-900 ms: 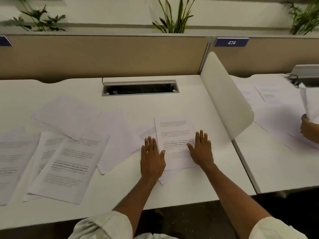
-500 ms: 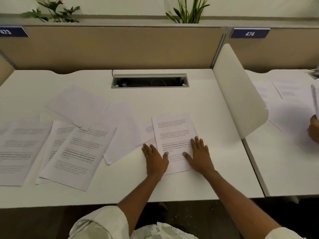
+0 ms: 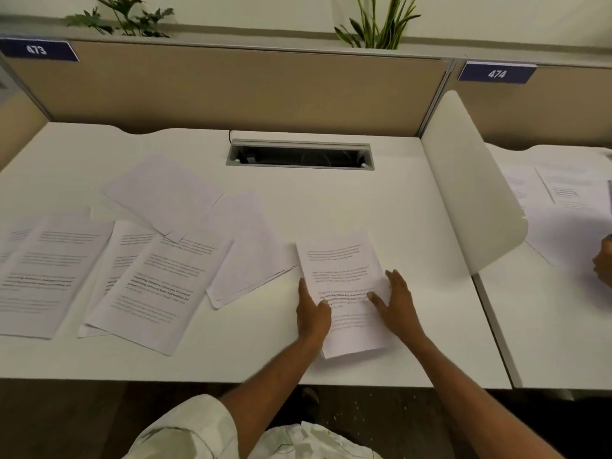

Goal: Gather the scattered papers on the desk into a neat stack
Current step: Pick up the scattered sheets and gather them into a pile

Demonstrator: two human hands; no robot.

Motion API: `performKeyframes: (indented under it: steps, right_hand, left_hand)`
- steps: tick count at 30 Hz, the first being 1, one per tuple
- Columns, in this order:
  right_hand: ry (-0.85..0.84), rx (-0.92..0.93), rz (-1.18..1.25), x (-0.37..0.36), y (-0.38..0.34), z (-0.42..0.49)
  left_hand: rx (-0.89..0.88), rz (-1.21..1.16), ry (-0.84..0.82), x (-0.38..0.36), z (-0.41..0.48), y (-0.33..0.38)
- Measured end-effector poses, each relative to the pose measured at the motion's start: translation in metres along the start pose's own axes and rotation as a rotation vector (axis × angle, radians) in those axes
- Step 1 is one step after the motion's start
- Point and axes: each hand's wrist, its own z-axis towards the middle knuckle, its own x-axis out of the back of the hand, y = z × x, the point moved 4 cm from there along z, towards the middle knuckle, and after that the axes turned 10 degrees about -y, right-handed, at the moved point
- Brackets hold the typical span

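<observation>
A small stack of printed papers (image 3: 342,270) lies at the desk's centre right, near the front edge. My left hand (image 3: 311,314) presses against its left edge with the thumb on top. My right hand (image 3: 399,304) holds the right edge the same way, so the stack sits between both hands. Left of it, loose sheets are scattered: blank sheets (image 3: 253,260) just beside the stack, a printed sheet (image 3: 159,286), another printed sheet (image 3: 43,273) at the far left, and blank sheets (image 3: 165,193) further back.
A cable slot (image 3: 299,154) is cut into the white desk (image 3: 331,200) at the back. A curved white divider (image 3: 470,193) stands on the right. Beyond it, a neighbouring desk carries papers (image 3: 569,190), and another person's hand (image 3: 603,265) is at the right edge.
My hands have shifted from lying flat on the top sheet to clasping the stack's side edges. The sheets that stuck out beneath it now sit under it. The view has swung left.
</observation>
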Motion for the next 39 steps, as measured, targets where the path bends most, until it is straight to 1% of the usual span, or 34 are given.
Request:
performKeyframes:
  steps: [3,6,9,12,14,15,18,21,23,28,32,36,39]
  right_hand:
    - [0.071,-0.086,0.188,0.012,0.002,0.002]
    - [0.051,-0.134,0.392,0.008,0.002,0.001]
    - [0.036,-0.151,0.637,0.003,-0.001,0.000]
    - [-0.017,-0.113,0.863,0.004,-0.012,0.001]
    - [-0.088,-0.027,0.954,0.006,-0.028,-0.001]
    - [-0.093,0.048,0.948,0.007,-0.038,-0.003]
    - [-0.002,0.260,0.914,0.009,-0.063,-0.013]
    - [0.057,0.378,0.875,0.006,-0.081,-0.023]
    - [0.048,0.417,0.812,0.000,-0.084,-0.028]
    - [-0.017,0.444,0.599,-0.013,-0.079,-0.033]
    - [-0.010,0.392,0.576,-0.018,-0.076,-0.026]
    - [0.055,0.369,0.553,-0.019,-0.079,-0.017]
    - [0.030,0.366,0.601,-0.020,-0.089,-0.010]
  left_hand:
    - [-0.073,0.048,-0.071,-0.003,-0.008,0.004]
    - [-0.198,0.131,-0.097,0.002,-0.014,0.016]
    - [-0.332,0.138,-0.118,0.014,-0.019,0.034]
    - [-0.439,0.129,-0.151,0.032,-0.025,0.053]
    - [-0.489,0.158,-0.154,0.046,-0.026,0.059]
    - [-0.503,0.175,-0.135,0.054,-0.026,0.058]
    - [-0.503,0.175,-0.030,0.078,-0.023,0.053]
    - [-0.512,0.149,0.045,0.093,-0.021,0.054]
    - [-0.515,0.129,0.043,0.098,-0.021,0.053]
    - [-0.465,0.132,-0.017,0.096,-0.020,0.039]
    - [-0.430,0.173,-0.061,0.092,-0.018,0.034]
    - [-0.421,0.202,-0.005,0.102,-0.016,0.032]
    - [-0.414,0.199,0.042,0.120,-0.012,0.031]
